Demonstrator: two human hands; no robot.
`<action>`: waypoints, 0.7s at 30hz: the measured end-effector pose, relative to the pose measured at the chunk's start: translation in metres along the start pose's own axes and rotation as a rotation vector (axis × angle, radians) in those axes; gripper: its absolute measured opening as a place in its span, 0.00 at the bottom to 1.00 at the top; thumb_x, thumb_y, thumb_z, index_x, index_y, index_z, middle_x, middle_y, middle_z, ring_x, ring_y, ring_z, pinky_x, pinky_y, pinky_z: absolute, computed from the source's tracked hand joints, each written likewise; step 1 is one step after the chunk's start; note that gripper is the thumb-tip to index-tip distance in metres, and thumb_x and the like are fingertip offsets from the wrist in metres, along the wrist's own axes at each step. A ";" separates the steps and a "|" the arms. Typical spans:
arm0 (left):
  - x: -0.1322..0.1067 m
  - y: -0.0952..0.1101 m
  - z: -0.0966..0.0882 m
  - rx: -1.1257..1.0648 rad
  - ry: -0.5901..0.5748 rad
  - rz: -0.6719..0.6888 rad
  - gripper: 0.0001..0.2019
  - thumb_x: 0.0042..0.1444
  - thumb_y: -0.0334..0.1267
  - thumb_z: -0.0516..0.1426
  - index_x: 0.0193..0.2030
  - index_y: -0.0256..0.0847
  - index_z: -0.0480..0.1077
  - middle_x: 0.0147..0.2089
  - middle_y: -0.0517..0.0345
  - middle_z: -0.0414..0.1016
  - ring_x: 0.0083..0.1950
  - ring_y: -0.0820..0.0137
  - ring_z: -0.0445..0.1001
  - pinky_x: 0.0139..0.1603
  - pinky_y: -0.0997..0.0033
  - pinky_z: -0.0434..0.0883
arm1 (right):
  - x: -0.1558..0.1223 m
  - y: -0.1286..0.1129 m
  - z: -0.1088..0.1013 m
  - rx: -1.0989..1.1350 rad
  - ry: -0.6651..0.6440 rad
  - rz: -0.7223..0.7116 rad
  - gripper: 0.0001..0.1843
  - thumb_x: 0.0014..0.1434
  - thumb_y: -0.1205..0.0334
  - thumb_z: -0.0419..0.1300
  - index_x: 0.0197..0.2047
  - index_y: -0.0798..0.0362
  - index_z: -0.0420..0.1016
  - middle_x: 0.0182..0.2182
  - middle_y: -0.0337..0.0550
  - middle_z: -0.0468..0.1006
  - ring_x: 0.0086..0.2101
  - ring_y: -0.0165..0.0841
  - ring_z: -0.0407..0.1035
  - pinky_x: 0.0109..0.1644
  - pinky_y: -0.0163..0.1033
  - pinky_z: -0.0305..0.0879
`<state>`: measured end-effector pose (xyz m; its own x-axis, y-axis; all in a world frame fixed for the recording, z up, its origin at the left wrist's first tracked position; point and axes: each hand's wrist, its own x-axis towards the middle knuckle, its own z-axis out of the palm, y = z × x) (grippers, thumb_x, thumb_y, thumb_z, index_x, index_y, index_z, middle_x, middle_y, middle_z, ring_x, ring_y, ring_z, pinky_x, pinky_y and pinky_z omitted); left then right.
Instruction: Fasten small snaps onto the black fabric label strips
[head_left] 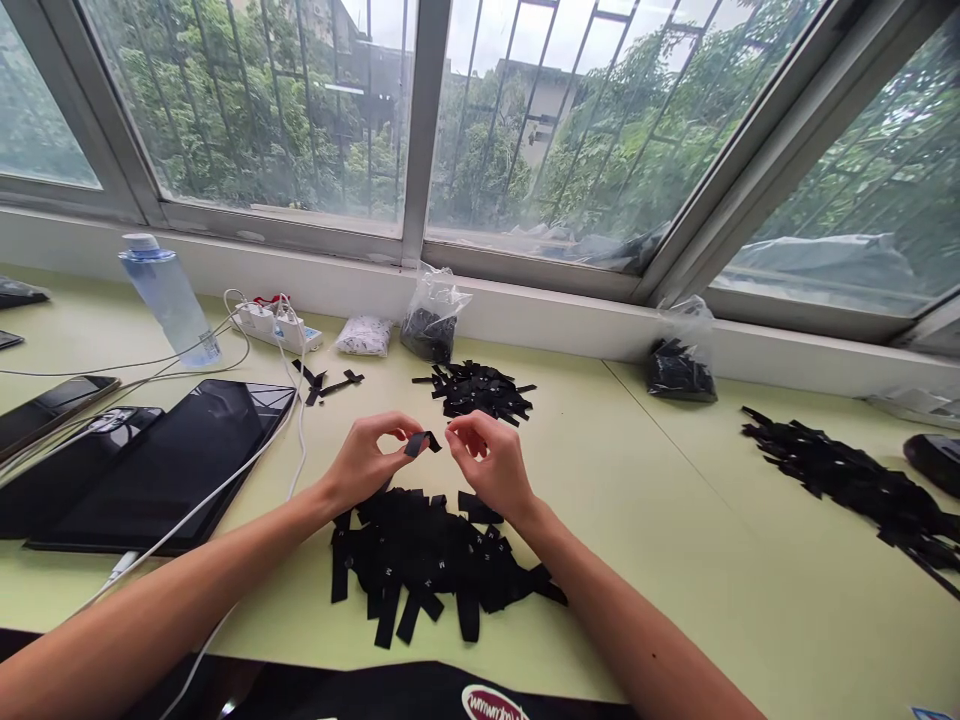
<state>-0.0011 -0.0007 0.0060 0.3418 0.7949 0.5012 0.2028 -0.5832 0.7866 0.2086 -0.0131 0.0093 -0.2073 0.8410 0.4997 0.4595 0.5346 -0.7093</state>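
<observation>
Left hand (367,462): closed; thumb and forefinger pinch 1 black strip (421,441) by its left end.
Right hand (491,462): fingers curled, tips drawn together just beside the strip's right end; cannot tell whether they grip it.
Black strip: held in the air between the 2 hands, above the near pile, clear of the table (637,500).
Near pile (427,560): loose black strips at 6 o'clock from the hands, lying flat on the table, some marked with small white letters.
Far pile (480,390): black strips at 12 o'clock from the hands, near them.
Right pile (847,475): black strips at 3 o'clock, well apart from the hands.
Dark bag (431,320): clear plastic with dark contents, at 12 o'clock, against the window ledge.
White bag (364,336): just beside the dark bag, on its 9 o'clock side.
Bottle (169,300): at 10 o'clock, standing on the table.
Power strip (274,325): at 11 o'clock, white cables plugged in.
Tablet (172,460): at 9 o'clock, lying flat, screen dark, 1 white cable crossing it.
</observation>
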 end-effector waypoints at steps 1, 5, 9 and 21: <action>0.000 0.000 0.000 -0.014 0.004 -0.005 0.07 0.62 0.40 0.60 0.40 0.39 0.77 0.40 0.53 0.80 0.42 0.67 0.76 0.46 0.64 0.75 | -0.002 0.000 0.001 -0.106 0.037 -0.086 0.09 0.65 0.55 0.58 0.38 0.49 0.77 0.30 0.42 0.74 0.30 0.33 0.66 0.37 0.40 0.64; 0.000 -0.001 0.002 -0.097 -0.012 -0.015 0.07 0.62 0.39 0.60 0.37 0.38 0.76 0.43 0.51 0.79 0.44 0.67 0.77 0.46 0.65 0.77 | -0.008 0.001 0.006 -0.252 0.014 -0.310 0.10 0.67 0.63 0.56 0.45 0.46 0.79 0.37 0.44 0.80 0.37 0.36 0.73 0.42 0.41 0.68; -0.001 0.000 0.003 -0.122 -0.021 -0.039 0.08 0.62 0.39 0.60 0.36 0.37 0.76 0.42 0.51 0.79 0.44 0.67 0.78 0.49 0.62 0.77 | -0.008 0.002 0.010 -0.271 -0.008 -0.345 0.12 0.69 0.64 0.54 0.49 0.46 0.78 0.41 0.44 0.82 0.38 0.35 0.75 0.43 0.41 0.69; -0.001 -0.006 0.004 0.077 -0.035 0.065 0.09 0.64 0.36 0.57 0.47 0.41 0.78 0.43 0.54 0.82 0.41 0.67 0.79 0.46 0.66 0.78 | -0.007 0.000 0.011 -0.211 0.026 -0.262 0.12 0.70 0.61 0.55 0.50 0.46 0.78 0.42 0.45 0.82 0.38 0.36 0.76 0.42 0.41 0.72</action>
<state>0.0009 0.0009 -0.0010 0.3882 0.7495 0.5362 0.2483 -0.6454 0.7224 0.2008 -0.0178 0.0003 -0.3213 0.6735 0.6657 0.5629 0.7012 -0.4376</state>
